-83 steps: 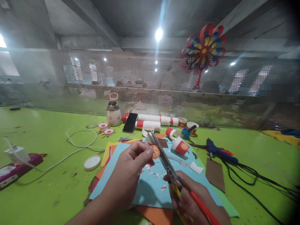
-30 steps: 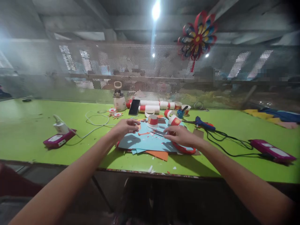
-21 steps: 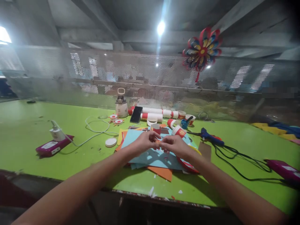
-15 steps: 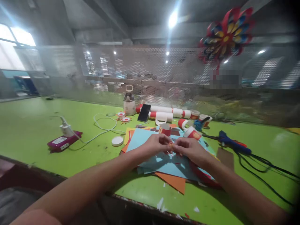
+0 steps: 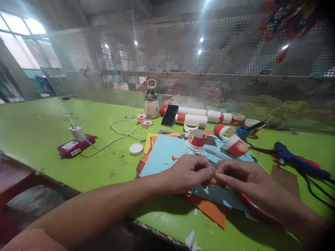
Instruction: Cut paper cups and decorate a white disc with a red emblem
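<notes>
My left hand [image 5: 192, 172] and my right hand [image 5: 243, 174] meet fingertip to fingertip over light blue paper [image 5: 164, 150]. Pinched between them is a small orange paper piece [image 5: 214, 180] with yellowish marks; the fingers cover much of it. Just behind my hands stands a red and white paper cup [image 5: 196, 140]. Another red and white cup [image 5: 236, 145] lies tilted behind my right hand. A small orange scrap [image 5: 175, 158] rests on the blue paper by my left hand.
A hot glue gun [image 5: 298, 162] lies at the right with its cable. Behind are a phone [image 5: 170, 115], white tubes [image 5: 195, 120] and a bottle [image 5: 151, 106]. A purple power strip [image 5: 75, 146], a cord and a white lid [image 5: 136, 149] are at the left. Paper scraps dot the front edge.
The view has shifted, so the table's things appear further right and some a little higher, and my hands appear right and lower. Both hands still pinch the small piece.
</notes>
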The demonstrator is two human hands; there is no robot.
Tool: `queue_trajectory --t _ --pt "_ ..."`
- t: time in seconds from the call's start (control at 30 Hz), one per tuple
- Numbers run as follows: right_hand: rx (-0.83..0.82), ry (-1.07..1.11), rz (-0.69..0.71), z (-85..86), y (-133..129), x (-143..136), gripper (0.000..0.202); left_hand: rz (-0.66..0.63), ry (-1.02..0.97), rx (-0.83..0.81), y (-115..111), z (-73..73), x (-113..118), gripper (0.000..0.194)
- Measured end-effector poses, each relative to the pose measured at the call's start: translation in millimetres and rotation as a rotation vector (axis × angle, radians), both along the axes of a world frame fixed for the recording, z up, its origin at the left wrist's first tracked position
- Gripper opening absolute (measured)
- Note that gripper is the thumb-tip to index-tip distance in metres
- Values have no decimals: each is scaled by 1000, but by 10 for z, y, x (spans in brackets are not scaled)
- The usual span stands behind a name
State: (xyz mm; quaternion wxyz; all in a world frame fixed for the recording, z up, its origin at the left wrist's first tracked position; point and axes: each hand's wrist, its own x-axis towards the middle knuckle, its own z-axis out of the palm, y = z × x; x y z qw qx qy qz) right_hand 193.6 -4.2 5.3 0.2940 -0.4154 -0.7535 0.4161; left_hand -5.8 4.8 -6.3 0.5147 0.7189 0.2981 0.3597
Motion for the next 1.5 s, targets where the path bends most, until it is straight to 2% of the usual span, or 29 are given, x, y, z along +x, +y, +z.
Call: queue_trajectory --t 0.1,0.17,0.2,0.23,0.27,0.37,0.47,0.53,0.6,0.67,0.77,0.87,1.0,1.07,1.17,1.3,1.4,1.5 --pt "1 21 -29 -8 20 -6 31 -64 -31 -15 37 58 -54 25" --pt "-33 45 -61 -16 47 -9 31 -117 78 26 120 166 -158 28" --pt "-60 62 -79 -24 65 -10 31 -99 169 90 179 233 -240 31" --pt "-91 80 -95 -35 84 -11 31 -38 293 170 244 303 -344 30" --pt "-115 95 -109 -48 104 -13 31 94 431 248 311 369 -469 27" --pt "-140 118 -126 -91 146 -29 30 358 504 292 465 490 -943 26" --pt "-141 138 -128 -118 146 -64 29 549 563 258 476 444 -1450 30" --pt "-135 153 -126 -127 136 -92 27 619 604 205 425 336 -1717 44" --pt "-128 170 -133 -137 130 -116 26 640 629 150 377 201 -1881 54" --pt "-120 178 -139 -149 133 -131 27 642 624 115 363 73 -1940 58" --pt "-108 156 -129 -177 149 -131 20 631 569 79 401 -52 -1915 59" --pt "-95 129 -118 -208 176 -106 12 633 487 31 407 -60 -1890 61" --pt "-77 128 -134 -229 222 -48 14 666 308 -14 229 118 -1870 71" --pt "-67 139 -150 -229 241 -23 15 595 170 -22 94 242 -1792 73" --pt "-59 159 -172 -230 256 -9 18 462 5 -47 -58 370 -1561 73" --pt "-50 197 -229 -233 278 -20 22 358 -90 -72 -106 404 -1158 72" --pt "-43 240 -274 -204 312 6 24 279 -81 -75 -75 392 -845 65" --pt "-41 288 -297 -138 339 75 24 195 7 -72 -7 370 -540 50"
